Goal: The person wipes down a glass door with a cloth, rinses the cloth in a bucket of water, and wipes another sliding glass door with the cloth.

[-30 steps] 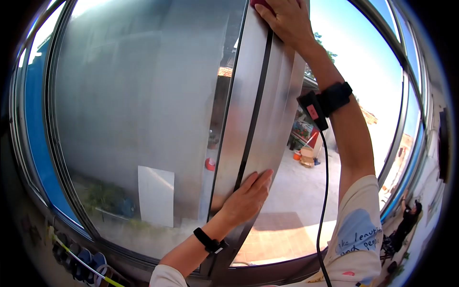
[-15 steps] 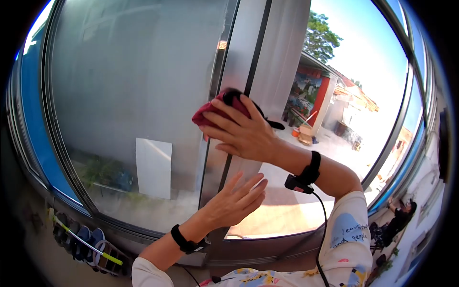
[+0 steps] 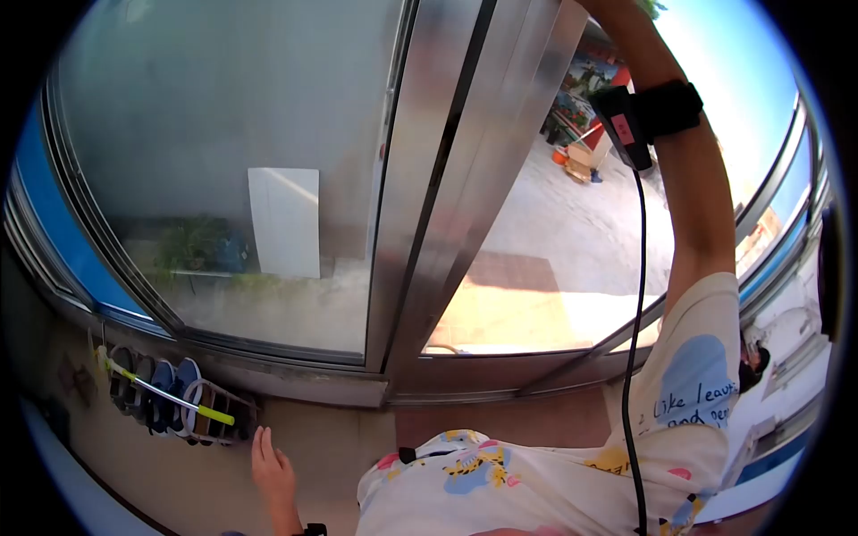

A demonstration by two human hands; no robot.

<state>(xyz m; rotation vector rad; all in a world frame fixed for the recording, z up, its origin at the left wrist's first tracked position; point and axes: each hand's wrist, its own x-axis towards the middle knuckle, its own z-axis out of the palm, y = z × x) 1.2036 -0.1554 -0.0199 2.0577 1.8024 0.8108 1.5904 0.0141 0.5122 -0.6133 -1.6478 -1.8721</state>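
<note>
My left hand (image 3: 273, 466) hangs low at the lower left, fingers extended and nothing in it, nearest the shoe rack. Raised high at the right, my right arm goes out of view past the top edge, so that hand and anything it holds are hidden. The arm passes in front of the open doorway side, right of the metal door frame (image 3: 487, 134). Left of that frame stands a large hazy glass pane (image 3: 241, 89), with a white rectangular sheet (image 3: 286, 223) seen in its lower part.
A rack with shoes (image 3: 183, 393) and a green-and-silver pole (image 3: 170, 395) stands at the lower left. A black cable (image 3: 639, 313) hangs from my right wrist device. At the far right is another person (image 3: 753, 362). Outside are boxes (image 3: 581, 161).
My left hand has dropped from beside the frame to the lower left. My right hand, earlier on the frame with a dark red cloth, has gone up out of view. The view has tilted down.
</note>
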